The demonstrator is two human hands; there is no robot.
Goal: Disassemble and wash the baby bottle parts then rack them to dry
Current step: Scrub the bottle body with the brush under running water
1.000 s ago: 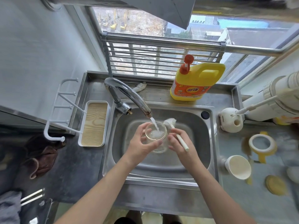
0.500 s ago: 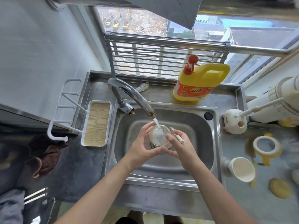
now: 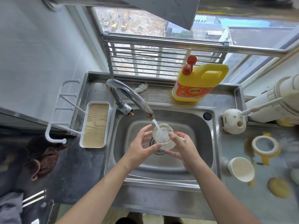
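Note:
A clear baby bottle [image 3: 162,136] stands mouth-up over the sink drain, and water from the tap [image 3: 129,96] runs into it. My left hand [image 3: 142,143] is on its left side: the thumb touches the glass and the fingers are spread and straight, off the bottle. My right hand [image 3: 181,146] is on its right side, fingers curled against the bottle, gripping a white bottle brush whose handle end [image 3: 183,140] sticks out; the brush head is hidden. A white-and-yellow collar ring [image 3: 265,146], a white cap [image 3: 242,170] and a yellow disc [image 3: 278,187] lie on the right counter.
A white drying rack with pegs and a wood-grain tray [image 3: 95,125] stands left of the steel sink [image 3: 215,143]. A yellow detergent jug [image 3: 200,83] stands behind the sink, a white holder [image 3: 234,121] at its right corner, and a brown cloth [image 3: 43,159] lies far left.
My right hand moved in against the bottle, so the brush head is no longer in sight. My left fingers opened away from the glass. The bottle stayed under the running water.

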